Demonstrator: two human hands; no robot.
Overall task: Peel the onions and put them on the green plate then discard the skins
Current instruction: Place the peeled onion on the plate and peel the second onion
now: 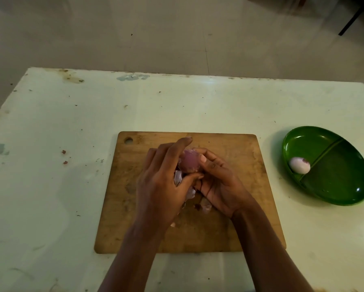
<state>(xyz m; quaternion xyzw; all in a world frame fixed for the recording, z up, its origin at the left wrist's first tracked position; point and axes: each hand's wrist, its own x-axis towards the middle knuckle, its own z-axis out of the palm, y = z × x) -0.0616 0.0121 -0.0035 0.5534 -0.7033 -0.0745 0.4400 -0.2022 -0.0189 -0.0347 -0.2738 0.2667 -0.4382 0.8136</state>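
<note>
We hold a red onion (188, 163) between both hands above the middle of the wooden cutting board (198, 234). Our right hand (221, 182) cradles it from the right with fingers curled under it and the thumb pressed on its upper side. Our left hand (162, 182) wraps it from the left, with the thumb tucked against its lower edge and the index finger reaching over the top. The onion's visible face is purple and looks partly stripped, though we cannot tell how much skin is left on the hidden side.

Loose onion skins (190, 192) hang and lie under our hands, some caught against the left palm and others resting on the board just below.

The green plate (341, 175) sits on the table (50, 114), well apart to the right of the board. A ridge divides it into 2 compartments, and 1 peeled onion (299, 164), pale with a purple tip, lies in the left one, touching the ridge.

2 small skin scraps (63, 152) lie on the stained pale table to the left of the board. The board has a round hole (128, 140) in its far left corner.
</note>
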